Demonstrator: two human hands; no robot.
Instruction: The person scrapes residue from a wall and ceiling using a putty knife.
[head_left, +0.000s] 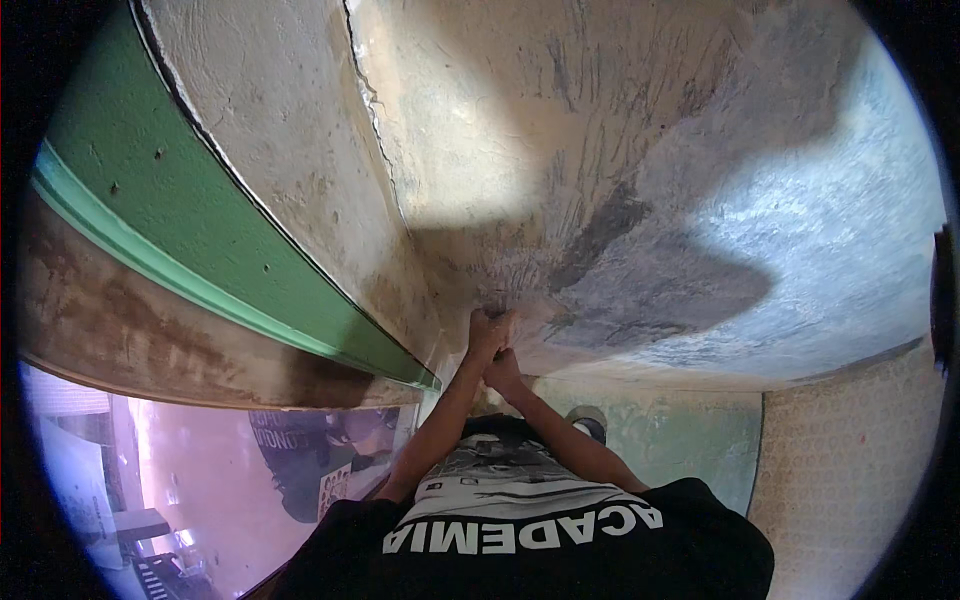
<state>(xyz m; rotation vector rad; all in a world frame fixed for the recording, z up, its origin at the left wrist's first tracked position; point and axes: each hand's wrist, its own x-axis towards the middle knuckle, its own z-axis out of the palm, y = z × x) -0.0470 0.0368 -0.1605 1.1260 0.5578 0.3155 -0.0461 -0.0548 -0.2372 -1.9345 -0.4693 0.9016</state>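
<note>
Both my hands are closed, one above the other, close against a worn plaster wall (600, 150). My left hand (490, 334) is the upper one and touches or nearly touches the plaster. Just below it, to the right, is my right hand (504, 371). They appear to grip one slim hand tool (496, 310); only small dark parts of it show, so its kind cannot be told. Dark scratches and a grey scraped patch (609, 229) mark the plaster above and right of my hands. My shadow falls across this surface.
A cracked corner (375, 120) joins the plaster to a side face. Along the left runs a green painted band (225, 225) with a pale green ledge (187, 274). Below it, a person (300, 457) in dark printed clothing appears, perhaps reflected. One shoe (589, 422) shows below my right forearm.
</note>
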